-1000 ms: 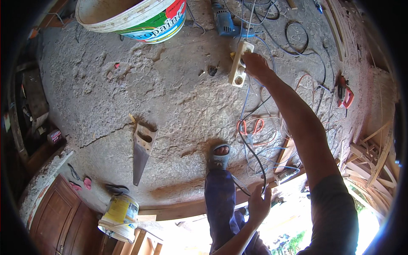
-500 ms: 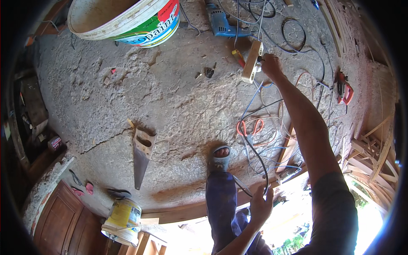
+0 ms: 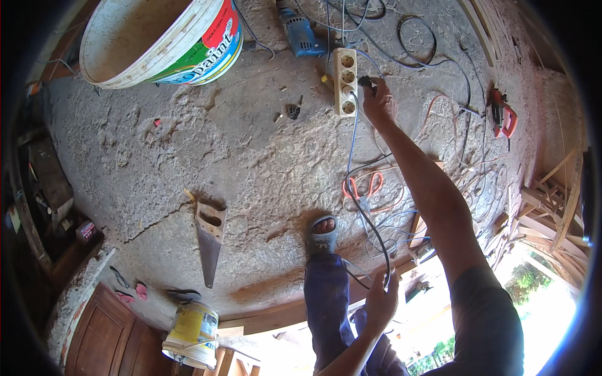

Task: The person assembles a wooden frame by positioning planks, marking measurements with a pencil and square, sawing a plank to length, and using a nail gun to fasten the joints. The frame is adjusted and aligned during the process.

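Note:
My right hand (image 3: 380, 105) pinches a black plug (image 3: 365, 83) just to the right of a cream power strip (image 3: 346, 61). The strip lies with its sockets facing up, and a pale plug (image 3: 348, 92) sits in one of them. Lower down, my left hand (image 3: 381, 304) is closed around a black cable (image 3: 375, 233), which loops up from it across the floor. Beyond the strip lies a blue power drill (image 3: 300, 32). Orange-handled scissors or a similar tool (image 3: 362, 187) rest among the cords below my right forearm.
A large paint bucket (image 3: 125, 69) stands at the far left. A handsaw (image 3: 210, 232) lies left of my sandalled foot (image 3: 323, 235). Tangled cords and a red power tool (image 3: 504, 116) are on the right. Near the door (image 3: 103, 329) stands a yellow-white bucket (image 3: 191, 332).
The power strip has gone from tilted on its side to sockets up. My right hand with the black plug has come slightly away from it. My left hand keeps hold of the cable.

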### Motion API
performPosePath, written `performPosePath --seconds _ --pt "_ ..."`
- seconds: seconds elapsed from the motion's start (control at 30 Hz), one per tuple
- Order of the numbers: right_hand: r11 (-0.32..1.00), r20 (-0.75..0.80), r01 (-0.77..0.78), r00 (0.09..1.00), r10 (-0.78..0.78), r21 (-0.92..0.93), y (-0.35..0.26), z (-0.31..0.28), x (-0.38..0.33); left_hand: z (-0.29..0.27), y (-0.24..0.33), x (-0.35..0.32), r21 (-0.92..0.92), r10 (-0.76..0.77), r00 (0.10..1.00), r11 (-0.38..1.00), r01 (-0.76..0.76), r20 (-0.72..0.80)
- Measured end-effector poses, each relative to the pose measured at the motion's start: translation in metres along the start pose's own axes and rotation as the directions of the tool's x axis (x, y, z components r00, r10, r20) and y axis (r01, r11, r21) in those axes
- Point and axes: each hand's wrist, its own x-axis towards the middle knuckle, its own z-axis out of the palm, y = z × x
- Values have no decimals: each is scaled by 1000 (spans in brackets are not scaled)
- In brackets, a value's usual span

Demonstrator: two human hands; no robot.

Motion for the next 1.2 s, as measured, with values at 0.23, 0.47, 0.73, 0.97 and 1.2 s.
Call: performPosePath --seconds 0.23,0.47,0.73,0.97,1.2 --pt "972 239 -233 944 229 -13 35 9 -51 -3 2 0 13 -101 994 995 101 47" --pt "880 282 -262 878 388 -395 -16 3 -29 -9 -2 -2 22 7 1000 1000 -7 -6" --pt "845 408 -85 847 341 -529 -21 6 -37 -23 11 3 92 -177 976 982 166 127" --pt "711 477 27 760 442 -702 80 -37 -98 -10 -12 2 40 -53 997 998 51 58" --pt "996 119 79 990 -75 -34 111 -71 -52 -3 -17 3 -23 -15 1000 1000 16 27"
